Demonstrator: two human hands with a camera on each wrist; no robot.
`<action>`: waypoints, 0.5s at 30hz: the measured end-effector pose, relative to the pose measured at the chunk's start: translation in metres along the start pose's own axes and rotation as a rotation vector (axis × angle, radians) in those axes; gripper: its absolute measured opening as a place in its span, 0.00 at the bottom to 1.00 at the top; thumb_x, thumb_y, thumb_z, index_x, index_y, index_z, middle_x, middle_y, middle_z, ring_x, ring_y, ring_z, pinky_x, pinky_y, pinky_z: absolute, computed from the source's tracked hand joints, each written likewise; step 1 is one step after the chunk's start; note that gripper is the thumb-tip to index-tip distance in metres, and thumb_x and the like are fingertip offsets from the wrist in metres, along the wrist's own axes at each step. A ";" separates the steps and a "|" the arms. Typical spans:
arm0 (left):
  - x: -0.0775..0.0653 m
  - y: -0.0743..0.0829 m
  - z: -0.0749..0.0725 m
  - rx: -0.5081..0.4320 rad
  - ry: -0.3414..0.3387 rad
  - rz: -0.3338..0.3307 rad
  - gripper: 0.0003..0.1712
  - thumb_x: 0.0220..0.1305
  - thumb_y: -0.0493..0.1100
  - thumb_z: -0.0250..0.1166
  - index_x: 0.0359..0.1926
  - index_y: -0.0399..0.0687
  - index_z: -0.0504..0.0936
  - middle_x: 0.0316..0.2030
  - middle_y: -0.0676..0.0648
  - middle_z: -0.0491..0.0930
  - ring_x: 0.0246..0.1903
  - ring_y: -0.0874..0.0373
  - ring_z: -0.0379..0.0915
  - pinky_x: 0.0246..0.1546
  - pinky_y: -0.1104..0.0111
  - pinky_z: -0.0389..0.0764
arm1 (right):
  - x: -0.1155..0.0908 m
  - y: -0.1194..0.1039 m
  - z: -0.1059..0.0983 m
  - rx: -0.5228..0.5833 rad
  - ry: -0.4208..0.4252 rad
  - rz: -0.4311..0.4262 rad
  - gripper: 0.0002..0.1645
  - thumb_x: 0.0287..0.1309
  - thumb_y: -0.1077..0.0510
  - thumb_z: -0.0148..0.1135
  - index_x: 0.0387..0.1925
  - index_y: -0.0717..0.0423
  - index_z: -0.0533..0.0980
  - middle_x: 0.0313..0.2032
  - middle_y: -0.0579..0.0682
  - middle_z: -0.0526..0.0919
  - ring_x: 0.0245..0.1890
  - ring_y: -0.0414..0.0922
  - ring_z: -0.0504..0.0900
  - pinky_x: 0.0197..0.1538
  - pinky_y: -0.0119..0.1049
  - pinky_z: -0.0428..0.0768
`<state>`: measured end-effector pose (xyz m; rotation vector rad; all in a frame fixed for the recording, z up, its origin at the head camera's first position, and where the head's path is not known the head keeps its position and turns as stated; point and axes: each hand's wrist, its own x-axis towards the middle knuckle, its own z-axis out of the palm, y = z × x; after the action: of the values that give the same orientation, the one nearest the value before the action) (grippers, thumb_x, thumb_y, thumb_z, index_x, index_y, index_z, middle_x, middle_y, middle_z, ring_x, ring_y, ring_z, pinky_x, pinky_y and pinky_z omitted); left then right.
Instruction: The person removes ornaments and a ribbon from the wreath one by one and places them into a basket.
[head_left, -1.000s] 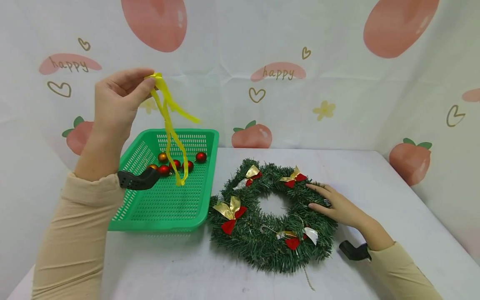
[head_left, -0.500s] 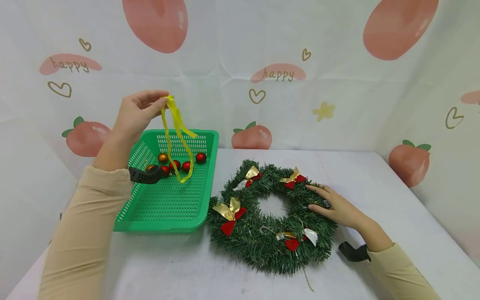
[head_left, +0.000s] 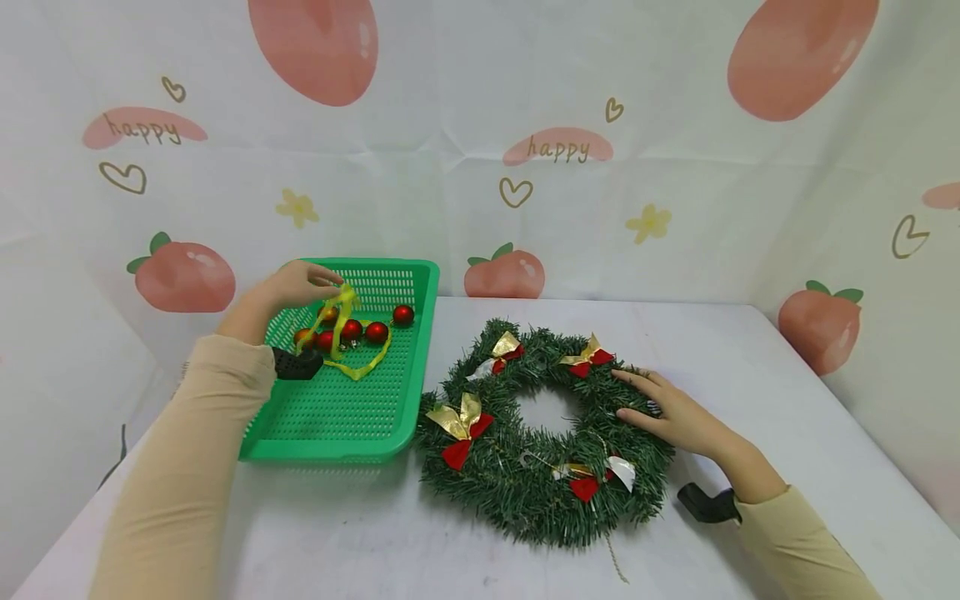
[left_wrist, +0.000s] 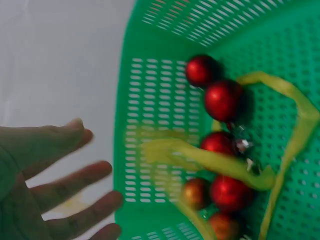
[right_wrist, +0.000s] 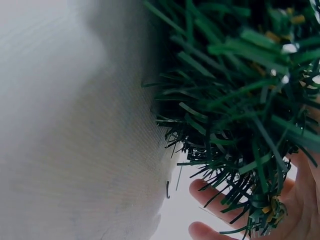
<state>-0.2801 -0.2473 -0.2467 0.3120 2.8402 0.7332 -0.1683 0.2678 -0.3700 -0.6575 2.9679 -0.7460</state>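
Over the left side of the green plastic basket, my left hand has its fingers spread in the left wrist view. A yellow ribbon hangs loose just past the fingertips, its lower loop lying among red and gold Christmas balls. My right hand rests on the right side of a green Christmas wreath, fingers extended over the tinsel. Gold, red and white bows decorate the wreath. In the right wrist view the green tinsel covers part of that hand.
A white table carries both the basket and the wreath, which sit close together. Behind stands a white curtain printed with fruit and hearts. A thin beaded string trails from the wreath's front edge.
My left hand has come down from above the basket with the yellow ribbon and let go of it, and the ribbon has dropped onto the balls. My right hand has stayed on the wreath.
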 end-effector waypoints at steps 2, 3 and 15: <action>-0.001 -0.003 0.002 0.083 -0.048 -0.002 0.26 0.70 0.44 0.49 0.62 0.29 0.66 0.60 0.24 0.64 0.57 0.29 0.63 0.56 0.43 0.69 | 0.000 0.000 -0.001 0.002 -0.002 -0.001 0.37 0.62 0.45 0.56 0.68 0.53 0.60 0.62 0.67 0.63 0.61 0.68 0.65 0.55 0.66 0.68; -0.002 -0.003 0.003 0.103 -0.059 -0.003 0.27 0.70 0.45 0.49 0.61 0.29 0.66 0.59 0.24 0.64 0.56 0.30 0.64 0.55 0.43 0.70 | 0.001 -0.001 -0.002 0.004 -0.003 -0.002 0.37 0.62 0.45 0.56 0.68 0.53 0.60 0.62 0.67 0.63 0.61 0.68 0.64 0.55 0.66 0.68; -0.020 0.025 0.015 0.109 0.016 0.092 0.33 0.70 0.53 0.49 0.65 0.33 0.62 0.63 0.27 0.62 0.60 0.31 0.61 0.59 0.42 0.66 | 0.013 -0.016 -0.037 -0.067 -0.066 -0.021 0.37 0.62 0.43 0.56 0.67 0.55 0.62 0.66 0.69 0.57 0.64 0.69 0.60 0.57 0.66 0.66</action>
<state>-0.2539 -0.2238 -0.2443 0.4584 2.9029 0.6012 -0.1782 0.2663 -0.3283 -0.7034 2.9422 -0.6154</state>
